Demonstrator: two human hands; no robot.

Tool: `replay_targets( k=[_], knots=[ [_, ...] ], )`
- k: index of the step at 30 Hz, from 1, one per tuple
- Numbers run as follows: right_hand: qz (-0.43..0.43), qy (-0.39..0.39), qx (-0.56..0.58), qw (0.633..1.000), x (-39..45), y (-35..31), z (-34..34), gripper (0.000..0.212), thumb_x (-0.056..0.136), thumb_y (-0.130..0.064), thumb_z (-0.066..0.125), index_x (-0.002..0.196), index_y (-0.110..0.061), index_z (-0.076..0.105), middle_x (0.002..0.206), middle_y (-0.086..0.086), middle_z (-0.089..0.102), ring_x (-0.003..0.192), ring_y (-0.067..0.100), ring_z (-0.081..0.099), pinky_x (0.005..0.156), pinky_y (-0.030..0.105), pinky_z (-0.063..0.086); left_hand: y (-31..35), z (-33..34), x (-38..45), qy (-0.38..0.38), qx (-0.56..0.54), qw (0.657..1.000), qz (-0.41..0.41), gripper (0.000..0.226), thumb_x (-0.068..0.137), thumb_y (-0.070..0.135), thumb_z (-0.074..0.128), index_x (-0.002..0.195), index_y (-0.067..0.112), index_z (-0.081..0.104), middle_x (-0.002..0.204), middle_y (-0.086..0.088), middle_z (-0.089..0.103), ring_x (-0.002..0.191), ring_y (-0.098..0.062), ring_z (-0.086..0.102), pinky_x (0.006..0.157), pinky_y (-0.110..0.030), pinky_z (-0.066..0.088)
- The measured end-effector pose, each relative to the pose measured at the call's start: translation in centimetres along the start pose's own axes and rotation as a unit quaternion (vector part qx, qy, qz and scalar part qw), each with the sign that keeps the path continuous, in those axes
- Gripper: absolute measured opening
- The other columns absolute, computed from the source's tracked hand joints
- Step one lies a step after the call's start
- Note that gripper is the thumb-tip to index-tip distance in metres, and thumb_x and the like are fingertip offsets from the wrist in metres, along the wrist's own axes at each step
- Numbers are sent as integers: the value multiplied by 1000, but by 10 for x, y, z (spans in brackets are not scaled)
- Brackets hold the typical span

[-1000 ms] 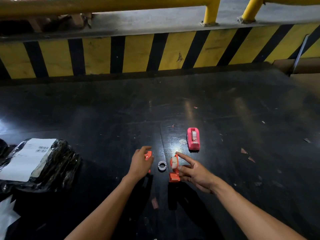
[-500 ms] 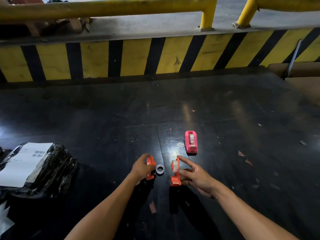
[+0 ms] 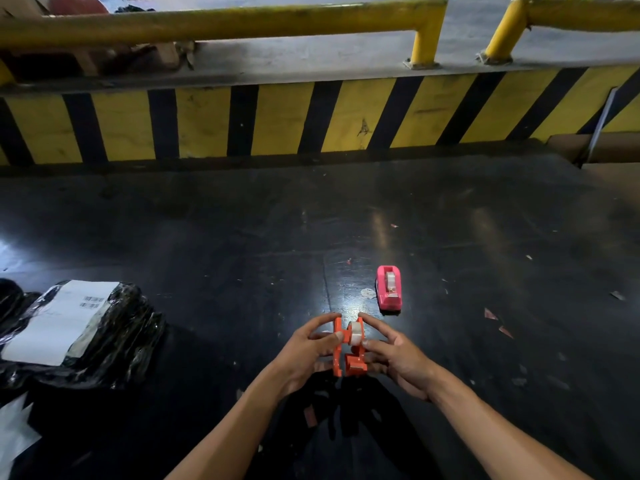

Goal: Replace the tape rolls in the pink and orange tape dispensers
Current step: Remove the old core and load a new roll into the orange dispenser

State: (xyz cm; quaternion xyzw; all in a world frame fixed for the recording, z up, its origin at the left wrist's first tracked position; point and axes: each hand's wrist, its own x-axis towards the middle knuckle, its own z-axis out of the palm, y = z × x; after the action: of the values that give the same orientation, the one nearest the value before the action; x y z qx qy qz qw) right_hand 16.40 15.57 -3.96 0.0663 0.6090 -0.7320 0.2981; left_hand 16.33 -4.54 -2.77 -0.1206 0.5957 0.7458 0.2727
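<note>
The orange tape dispenser is in two halves held close together over the black table. My left hand [image 3: 304, 351] grips the left orange half [image 3: 337, 355]. My right hand [image 3: 394, 355] grips the right orange half [image 3: 356, 363], which carries a clear tape roll [image 3: 354, 333]. A narrow gap separates the halves. The pink tape dispenser [image 3: 389, 288] stands on the table just beyond my right hand, with a tape roll in it. The small empty core seen earlier is hidden behind my hands.
A black plastic-wrapped parcel [image 3: 76, 327] with a white label lies at the left. A yellow-and-black striped barrier [image 3: 311, 116] with yellow rails runs along the table's far edge. Cardboard [image 3: 609, 150] sits at the far right. Small paper scraps dot the surface.
My left hand picked up the left orange half and brought it rightward to the half in my right hand. The two halves are now almost together, both lifted towards me.
</note>
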Motion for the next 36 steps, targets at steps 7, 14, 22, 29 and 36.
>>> replay_targets(
  k=[7,14,22,29,36],
  knots=[
    [-12,-16,2,1000,-5,-2,1,52,93,-10,58,137,-33,44,106,21,70,86,27,67,80,37,55,5,3,-1,17,2,1000,6,35,94,13,65,126,26,62,116,-14,67,91,-24,73,77,-40,61],
    [-18,-20,-1,1000,-6,-1,1,54,92,-8,59,138,-32,43,105,20,71,87,27,69,79,36,57,7,4,-1,21,-2,1000,-18,33,92,14,67,122,27,64,122,-15,67,102,-31,71,77,-39,59],
    [-23,-36,5,999,-4,-1,6,53,93,-7,56,138,-32,42,113,22,70,99,33,69,82,37,56,7,6,1,18,12,999,-36,28,91,22,70,118,29,68,110,-14,76,96,-28,75,79,-39,59],
    [-27,-35,1,999,-2,-1,2,58,91,-7,60,142,-28,41,103,16,70,86,25,69,75,34,57,6,2,1,12,-6,999,-45,28,96,18,64,123,27,65,116,-14,74,99,-29,75,73,-36,59],
    [-25,-42,-31,998,0,1,3,57,91,-9,60,142,-27,41,101,20,59,81,21,64,82,39,55,-2,4,0,21,-9,999,-23,28,96,11,62,122,23,65,118,-14,72,92,-26,76,77,-40,59]
  ],
)
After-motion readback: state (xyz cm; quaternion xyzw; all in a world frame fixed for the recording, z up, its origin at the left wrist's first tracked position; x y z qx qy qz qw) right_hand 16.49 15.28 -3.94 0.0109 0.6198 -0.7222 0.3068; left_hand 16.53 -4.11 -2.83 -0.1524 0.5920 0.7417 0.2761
